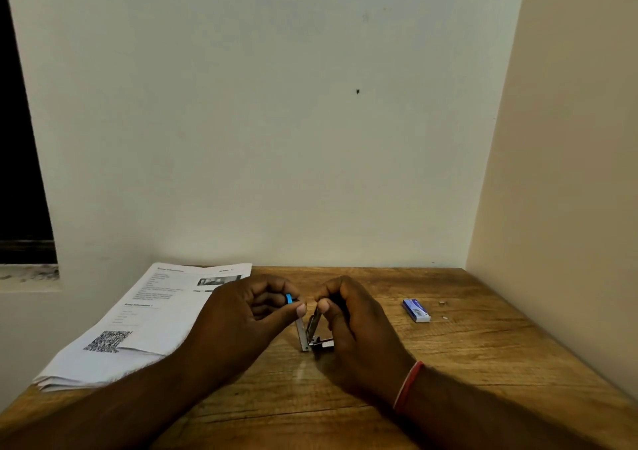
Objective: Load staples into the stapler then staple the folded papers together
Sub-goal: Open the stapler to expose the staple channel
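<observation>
On the left of the tabletop (466, 356), folded papers: a printed stack (145, 315) with a QR code lay flat at the left edge, its far corner reaching the wall; the left forearm crossed over its near right part.
Left hand: the left hand (241, 315) was curled closed, thumb and fingers pinching the blue-tipped end of the stapler, raised just above the wood.
Stapler: the small metal stapler (310, 328) stood hinged open between the two hands, its two metal arms spread in a narrow V with the joint down, close to or on the tabletop; whether it touched the wood could not be told.
Right hand: the right hand (355, 325) was closed around the stapler's dark half, thumb tip pressed near its upper end, directly across from the left thumb.
Wristband: a red and white band (407, 385) circled the right wrist.
Staple box: a small blue and white box (416, 310) lay flat to the right, well apart from the hands.
Loose bits: two tiny pieces (443, 309) lay just beyond the box, too small to identify.
</observation>
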